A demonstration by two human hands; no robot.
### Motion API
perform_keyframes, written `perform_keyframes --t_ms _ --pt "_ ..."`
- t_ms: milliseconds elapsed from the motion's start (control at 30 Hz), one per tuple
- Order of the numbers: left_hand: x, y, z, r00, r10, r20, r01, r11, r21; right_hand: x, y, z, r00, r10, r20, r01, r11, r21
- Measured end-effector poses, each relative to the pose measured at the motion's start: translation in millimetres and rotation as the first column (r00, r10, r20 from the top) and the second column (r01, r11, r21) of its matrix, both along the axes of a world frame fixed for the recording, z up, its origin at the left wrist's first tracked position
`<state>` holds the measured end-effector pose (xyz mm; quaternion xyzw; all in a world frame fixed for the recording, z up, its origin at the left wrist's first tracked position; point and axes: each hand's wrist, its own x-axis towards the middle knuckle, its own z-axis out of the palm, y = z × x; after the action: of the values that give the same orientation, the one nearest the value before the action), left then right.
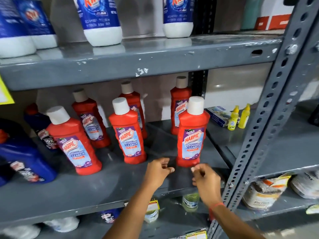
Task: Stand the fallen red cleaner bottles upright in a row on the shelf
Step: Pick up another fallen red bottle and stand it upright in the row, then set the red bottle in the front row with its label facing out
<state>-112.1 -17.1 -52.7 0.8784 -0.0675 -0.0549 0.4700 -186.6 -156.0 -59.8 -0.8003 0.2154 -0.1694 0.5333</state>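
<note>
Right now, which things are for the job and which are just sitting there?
For the job:
red bottles, six, all upright
shelf
left hand
right hand

Just sitting there:
blue bottles
yellow bottles
box
white bottles on the shelf above

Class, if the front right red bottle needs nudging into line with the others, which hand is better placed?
The right hand: it hovers just below the front right red bottle, empty. The left hand sits further left, between two bottles.
</note>
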Motion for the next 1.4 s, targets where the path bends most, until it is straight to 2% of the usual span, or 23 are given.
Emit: perform_keyframes --t_ms 67,133,200,267,333,433,567,800,967,1133,1400 --pt "-9.4 20.7 -2.6 0.996 0.079 0.047 -0.079 0.997 -0.003 0.4 26.6 -0.5 0.987 0.151 0.047 -0.148 0.986 -0.074" --pt "-13.6 46.8 -1.5 0.959 0.265 0.103 -0.26 0.964 -0.053 17.2 53.7 2.6 0.961 0.274 0.034 -0.269 0.957 -0.111" --pt "-10.4 75.6 1.6 0.864 0.492 0.102 -0.479 0.868 -0.133 42.3 76.9 9.7 0.937 0.348 -0.015 -0.347 0.929 -0.128" --pt "-1.8 100.8 2.7 0.801 0.594 0.074 -0.578 0.799 -0.165 66.4 93.4 16.7 0.895 0.438 -0.081 -0.442 0.897 -0.033" --pt "9.4 118.3 0.6 0.841 0.541 0.034 -0.532 0.836 -0.131 87.8 102.8 18.7 0.858 0.497 -0.128 -0.497 0.867 0.037" --pt "28.7 131.2 -3.0 0.93 0.365 -0.046 -0.368 0.922 -0.12 107.9 108.8 13.1 0.844 0.5 -0.194 -0.519 0.852 -0.064" --pt "48.2 132.7 -3.8 0.974 0.209 -0.085 -0.218 0.968 -0.127 116.4 112.5 8.1 0.858 0.477 -0.191 -0.501 0.859 -0.107" --pt "53.7 129.4 -2.0 0.972 0.234 -0.026 -0.234 0.972 -0.022 116.7 109.3 12.2 0.847 0.493 -0.198 -0.525 0.836 -0.163" --pt "35.7 126.5 1.2 0.972 0.234 -0.002 -0.234 0.971 0.039 107.1 104.4 7.8 0.828 0.52 -0.209 -0.552 0.821 -0.146" --pt "9.5 120.4 3.0 0.965 0.263 0.02 -0.263 0.965 -0.006 89.7 98.8 1.3 0.816 0.558 -0.148 -0.575 0.811 -0.109" --pt "-12.7 110.1 8.1 0.949 0.314 -0.02 -0.314 0.949 0.017 81.8 92.9 -4.5 0.785 0.613 -0.094 -0.62 0.769 -0.157"
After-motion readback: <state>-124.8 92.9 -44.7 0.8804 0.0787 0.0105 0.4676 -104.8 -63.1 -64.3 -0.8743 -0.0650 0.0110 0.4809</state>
